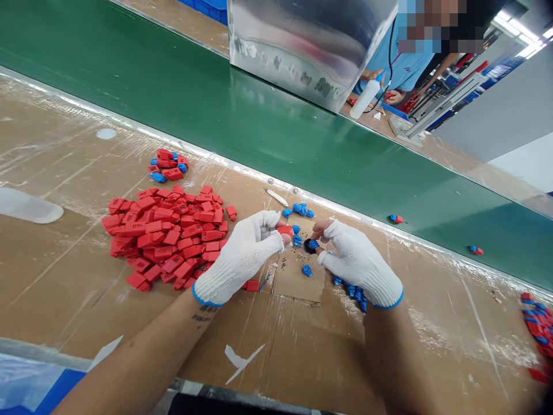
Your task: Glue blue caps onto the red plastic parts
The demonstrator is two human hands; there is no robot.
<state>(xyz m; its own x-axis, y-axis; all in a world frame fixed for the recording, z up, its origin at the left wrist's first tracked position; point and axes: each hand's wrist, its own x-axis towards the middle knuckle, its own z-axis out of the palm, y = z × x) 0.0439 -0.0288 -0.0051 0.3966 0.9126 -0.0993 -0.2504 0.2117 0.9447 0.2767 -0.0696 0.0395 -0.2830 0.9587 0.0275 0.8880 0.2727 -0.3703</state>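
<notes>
Both my hands wear white knit gloves with bare fingertips. My left hand pinches a small red plastic piece between thumb and fingers. My right hand holds a small blue piece at its fingertips, over a round black part on the table. The two hands are close together, a few centimetres apart. A big heap of red pieces lies left of my left hand. Loose blue pieces lie just beyond the hands, and more blue pieces under my right wrist.
A green conveyor belt runs along the far edge of the cardboard-covered table, with two assembled red-and-blue pieces on it. A smaller pile of assembled pieces sits behind the heap. Another person works beyond the belt beside a metal box.
</notes>
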